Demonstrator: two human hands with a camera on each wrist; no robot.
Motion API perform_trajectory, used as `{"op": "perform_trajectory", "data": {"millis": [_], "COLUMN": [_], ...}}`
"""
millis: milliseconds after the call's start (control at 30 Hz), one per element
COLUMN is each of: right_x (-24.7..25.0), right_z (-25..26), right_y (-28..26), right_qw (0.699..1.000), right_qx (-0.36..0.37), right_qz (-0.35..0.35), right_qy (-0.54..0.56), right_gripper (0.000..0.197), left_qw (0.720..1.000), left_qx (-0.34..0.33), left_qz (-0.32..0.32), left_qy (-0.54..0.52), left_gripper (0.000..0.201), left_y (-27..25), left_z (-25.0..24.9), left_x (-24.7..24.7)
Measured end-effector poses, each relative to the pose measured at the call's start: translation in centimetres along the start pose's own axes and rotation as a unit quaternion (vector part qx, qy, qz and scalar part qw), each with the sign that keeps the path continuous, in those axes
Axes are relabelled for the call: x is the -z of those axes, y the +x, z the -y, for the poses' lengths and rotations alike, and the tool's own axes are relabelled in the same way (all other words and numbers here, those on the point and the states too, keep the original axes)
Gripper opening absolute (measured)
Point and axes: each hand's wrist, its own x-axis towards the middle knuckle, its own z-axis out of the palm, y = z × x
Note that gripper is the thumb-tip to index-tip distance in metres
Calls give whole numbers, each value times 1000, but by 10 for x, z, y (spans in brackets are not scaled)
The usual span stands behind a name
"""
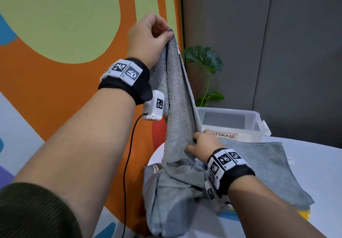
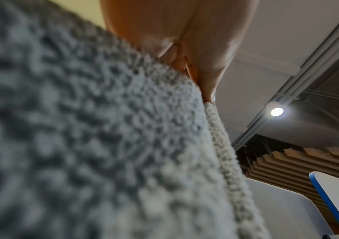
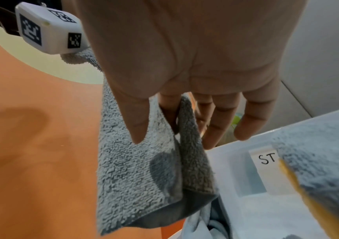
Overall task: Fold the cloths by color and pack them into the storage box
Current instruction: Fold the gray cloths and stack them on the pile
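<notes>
A: Pinching the grey towel (image 1: 175, 97) top corner, left hand (image 1: 148, 40) raised. Right?
B: Right hand (image 1: 201, 145) pinches its lower edge above the table (image 1: 314, 165); storage box (image 1: 257, 121) behind, another grey cloth (image 1: 264, 165) flat beside.

To your left stands a painted wall (image 1: 55, 93), orange ground with large pale green rounded shapes and blue patches at its edges. Ahead and to your right, grey wall panels (image 1: 277, 43) meet it at a vertical seam. A green broad-leaved plant (image 1: 205, 60) stands before the grey panels, behind the bench. The bench (image 1: 318, 163) is white with a rounded edge. Overhead, the left wrist view shows a pale ceiling (image 2: 270, 48) with grey pipes (image 2: 307, 77), a round lit lamp (image 2: 277, 111) and stepped wooden slats (image 2: 299, 163).
</notes>
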Motion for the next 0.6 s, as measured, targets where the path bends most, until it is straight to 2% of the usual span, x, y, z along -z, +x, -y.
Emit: {"op": "perform_trajectory", "data": {"millis": [100,233,367,467,600], "right_x": [-3,1,8,11,12], "right_z": [-1,-6,-14,-14,-13], "right_y": [1,2,-3,-3,-4], "right_qw": [1000,997,989,988,988], "right_qx": [14,7,7,35,43], "right_qz": [-6,-74,-136,-149,-143], "right_qy": [10,10,56,36,-28], "right_gripper": [32,28,23,38,24], "left_qw": [1000,999,993,988,980], "left_qx": [-1,20,59,86,112], "left_qz": [-14,-37,-49,-46,-51], "left_qy": [4,29,87,119,159], "left_gripper": [27,28,13,12,7], "left_y": [0,2,-1,-4,-6], "left_z": [0,11,33,47,57], "left_x": [2,7,20,27,31]}}
